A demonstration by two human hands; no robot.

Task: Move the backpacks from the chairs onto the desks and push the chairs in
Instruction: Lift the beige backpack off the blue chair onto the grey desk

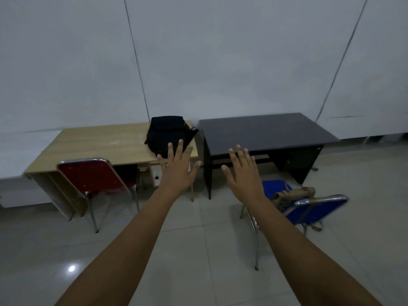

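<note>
A black backpack (169,133) lies on the right end of the light wooden desk (92,146). A red chair (97,180) stands tucked against that desk. To the right stands a black desk (269,133) with nothing on its top. A blue chair (309,208) stands pulled out in front of it, and a tan backpack (293,195) rests on its seat. My left hand (176,171) and my right hand (244,173) are both stretched forward in the air between the desks, fingers spread, holding nothing.
A white wall runs behind both desks. Pale floor tiles (198,250) fill the foreground. A low white ledge (19,151) sits left of the wooden desk. The gap between the two desks is narrow.
</note>
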